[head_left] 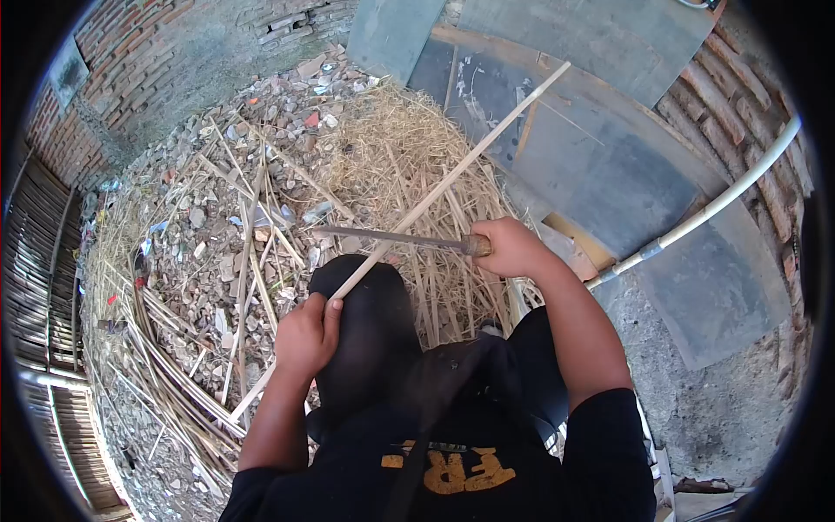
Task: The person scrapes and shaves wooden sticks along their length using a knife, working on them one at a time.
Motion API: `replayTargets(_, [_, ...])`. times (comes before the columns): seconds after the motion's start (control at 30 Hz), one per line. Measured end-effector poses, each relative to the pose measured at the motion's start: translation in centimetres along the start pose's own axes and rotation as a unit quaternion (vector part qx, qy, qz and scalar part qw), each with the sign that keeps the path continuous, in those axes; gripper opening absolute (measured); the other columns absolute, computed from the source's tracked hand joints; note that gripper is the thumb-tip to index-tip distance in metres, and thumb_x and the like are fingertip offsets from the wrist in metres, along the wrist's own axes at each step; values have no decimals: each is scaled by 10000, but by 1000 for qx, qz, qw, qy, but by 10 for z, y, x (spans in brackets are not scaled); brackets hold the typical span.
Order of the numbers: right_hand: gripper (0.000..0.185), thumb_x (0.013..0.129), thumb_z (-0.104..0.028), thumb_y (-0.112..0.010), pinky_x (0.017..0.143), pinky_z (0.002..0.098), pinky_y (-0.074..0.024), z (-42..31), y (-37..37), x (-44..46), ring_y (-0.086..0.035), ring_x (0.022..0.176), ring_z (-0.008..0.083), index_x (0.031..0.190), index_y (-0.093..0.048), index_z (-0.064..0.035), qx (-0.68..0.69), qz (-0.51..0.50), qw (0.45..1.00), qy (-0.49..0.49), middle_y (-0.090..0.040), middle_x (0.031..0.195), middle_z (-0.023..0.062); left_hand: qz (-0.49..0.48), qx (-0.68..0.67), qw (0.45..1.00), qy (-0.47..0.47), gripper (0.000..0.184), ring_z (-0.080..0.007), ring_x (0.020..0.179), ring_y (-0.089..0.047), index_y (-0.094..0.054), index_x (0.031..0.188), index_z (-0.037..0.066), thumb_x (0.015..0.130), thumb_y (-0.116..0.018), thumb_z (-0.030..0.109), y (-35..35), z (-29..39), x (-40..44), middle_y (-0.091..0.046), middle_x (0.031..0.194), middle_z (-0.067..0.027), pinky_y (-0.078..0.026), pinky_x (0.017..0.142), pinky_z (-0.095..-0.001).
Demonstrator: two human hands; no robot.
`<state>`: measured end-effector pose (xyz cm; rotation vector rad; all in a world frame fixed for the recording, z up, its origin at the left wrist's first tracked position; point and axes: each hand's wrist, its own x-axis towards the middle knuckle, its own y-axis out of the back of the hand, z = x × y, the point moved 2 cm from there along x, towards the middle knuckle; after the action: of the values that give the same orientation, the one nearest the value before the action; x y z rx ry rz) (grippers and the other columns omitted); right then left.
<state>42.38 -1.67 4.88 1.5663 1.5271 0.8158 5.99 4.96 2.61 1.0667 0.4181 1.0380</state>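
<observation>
My left hand [304,337] is closed around a long pale bamboo strip [474,158], beside my left knee [365,300]. The strip slants from the lower left up to the far right, and its lower end shows behind my left forearm. In my right hand [513,248] is the wooden handle of a knife [417,238] with a long, narrow, dark blade. Its blade points left and crosses the strip a little beyond my knee. I cannot tell whether the edge is cutting into the strip.
Thin shavings [409,130] are heaped in front of me. Long split strips [178,370] lie over rubble at the left. Grey boards [600,157] cover the ground at the far right, near a pale curved pole [696,219]. A brick wall [139,52] stands behind.
</observation>
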Motion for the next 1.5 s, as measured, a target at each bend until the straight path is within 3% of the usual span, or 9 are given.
replayTargets(0.17, [275, 819, -265, -789, 748, 504, -547, -9, -26, -5, -699, 864, 415, 1010, -709, -83, 55, 62, 997, 1, -723, 886, 191, 1, -17, 1000, 15, 386, -478, 655, -636, -532, 806, 42, 1069, -594, 318, 2, 4, -2, -632, 694, -231, -475, 590, -571])
replayTargets(0.3, [315, 794, -249, -792, 765, 501, -553, -25, -16, -11, -698, 877, 422, 1067, -733, -105, -79, 27, 997, -3, -723, 893, 197, -17, 12, 1000, -11, 385, -474, 639, -638, -549, 809, 46, 1054, -617, 335, 7, 11, -9, -638, 673, -223, -486, 587, -561])
replayTargets(0.5, [297, 758, -206, -775, 765, 507, -561, 31, -23, 2, -702, 889, 425, 1028, -737, -88, 47, 40, 995, -82, -723, 901, 202, -18, 71, 997, -7, 382, -466, 661, -659, -559, 813, 45, 1037, -639, 344, 6, 14, -8, -651, 696, -231, -502, 594, -562])
replayTargets(0.63, [301, 753, -207, -746, 773, 518, -564, 5, -25, -9, -712, 874, 419, 1028, -729, -88, -36, 86, 996, -14, -717, 851, 200, -36, 45, 998, -13, 373, -463, 660, -664, -571, 818, 41, 1034, -637, 338, 13, 15, -14, -652, 695, -233, -508, 595, -562])
replayTargets(0.77, [328, 754, -215, -749, 778, 518, -564, -10, -17, -19, -714, 891, 416, 1052, -731, -78, -39, 9, 999, -21, -726, 890, 213, -47, 51, 997, -14, 366, -474, 654, -662, -579, 822, 31, 1035, -635, 323, 11, 9, -33, -650, 685, -239, -508, 601, -562])
replayTargets(0.97, [320, 774, -171, -700, 807, 499, -573, 43, -27, 2, -715, 918, 411, 1084, -740, -104, 63, 108, 987, -96, -750, 959, 180, -20, 32, 999, 4, 352, -486, 637, -655, -573, 815, 28, 1036, -629, 298, 9, 1, -45, -635, 649, -247, -504, 599, -565])
replayTargets(1.13, [211, 779, -175, -699, 800, 520, -568, -8, -30, -9, -722, 895, 387, 981, -727, -121, -43, 45, 998, -6, -733, 889, 166, -37, 11, 999, -15, 344, -484, 628, -650, -563, 801, 34, 1034, -632, 278, 10, 0, -42, -631, 650, -246, -499, 592, -563])
replayTargets(1.37, [111, 790, -169, -692, 768, 508, -550, 32, -33, 9, -701, 876, 409, 881, -719, -110, 60, 57, 996, -23, -724, 867, 166, -1, 20, 999, -35, 350, -473, 584, -626, -550, 783, 36, 1034, -635, 265, 1, -7, -37, -612, 627, -232, -476, 550, -549])
replayTargets(1.5, [177, 833, -209, -679, 777, 504, -555, 12, -40, 2, -710, 892, 401, 980, -746, -136, 79, 62, 994, -46, -735, 900, 172, -18, 3, 1000, -23, 356, -474, 580, -623, -549, 785, 33, 1035, -636, 270, 7, -7, -39, -608, 618, -232, -476, 545, -552])
